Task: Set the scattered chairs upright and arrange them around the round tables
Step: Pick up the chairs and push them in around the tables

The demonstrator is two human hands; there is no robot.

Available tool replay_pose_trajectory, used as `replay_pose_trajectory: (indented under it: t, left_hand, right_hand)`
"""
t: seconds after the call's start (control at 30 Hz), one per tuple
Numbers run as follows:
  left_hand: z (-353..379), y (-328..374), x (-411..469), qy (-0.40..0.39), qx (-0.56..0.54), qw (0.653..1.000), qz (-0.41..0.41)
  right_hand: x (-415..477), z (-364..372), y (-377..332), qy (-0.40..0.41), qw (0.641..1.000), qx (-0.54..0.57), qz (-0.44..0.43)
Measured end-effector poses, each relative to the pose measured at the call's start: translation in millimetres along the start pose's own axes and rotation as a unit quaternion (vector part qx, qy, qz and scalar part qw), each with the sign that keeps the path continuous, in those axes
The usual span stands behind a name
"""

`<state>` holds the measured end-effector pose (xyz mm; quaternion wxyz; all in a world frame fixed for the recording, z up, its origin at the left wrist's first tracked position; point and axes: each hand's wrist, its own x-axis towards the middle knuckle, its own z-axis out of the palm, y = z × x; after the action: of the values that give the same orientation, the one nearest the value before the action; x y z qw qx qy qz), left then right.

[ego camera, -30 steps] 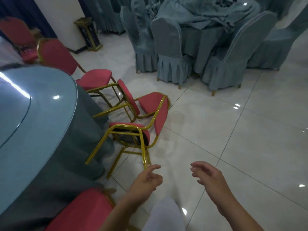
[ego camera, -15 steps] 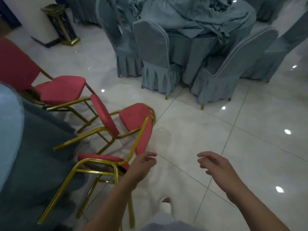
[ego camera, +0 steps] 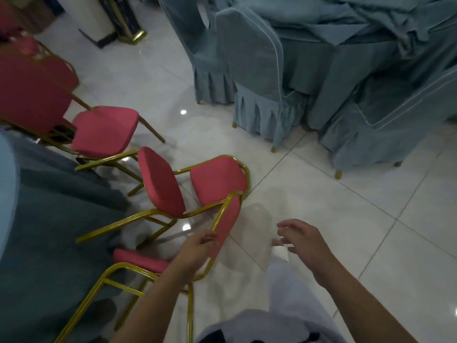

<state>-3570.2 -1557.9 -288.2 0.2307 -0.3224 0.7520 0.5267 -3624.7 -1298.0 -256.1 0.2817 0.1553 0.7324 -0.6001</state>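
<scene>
Beside the draped round table (ego camera: pixel 49 219) two red chairs lie tipped, the nearer chair (ego camera: pixel 228 219) touching the farther chair (ego camera: pixel 160 181) with the top of its backrest. The left hand (ego camera: pixel 197 246) is at that backrest's gold edge, fingers curled; I cannot tell whether it grips. The right hand (ego camera: pixel 304 241) hovers farther from the table, fingers loose, holding nothing.

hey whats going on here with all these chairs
A person is sorting out red banquet chairs beside a cloth-draped round table. Their left hand is at the backrest of the nearer tipped chair, which leans against the farther tipped chair; whether it has gripped yet is unclear. Their right hand hovers open over the tiled floor, holding nothing. One upright red chair already stands at the table.
</scene>
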Motion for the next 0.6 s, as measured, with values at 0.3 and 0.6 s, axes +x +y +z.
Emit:
replay_pose_trajectory:
  t: [0.3,0.6]
  left_hand:
    - [7,89,118,0.026,0.063,0.997,-0.047]
    - [42,40,326,-0.057,0.257,0.955,-0.139]
  right_hand:
    - [170,-20,-78,-0.103,0.985,-0.138,0.026]
    - [316,-16,-24,-0.084,0.96,-0.242,0.11]
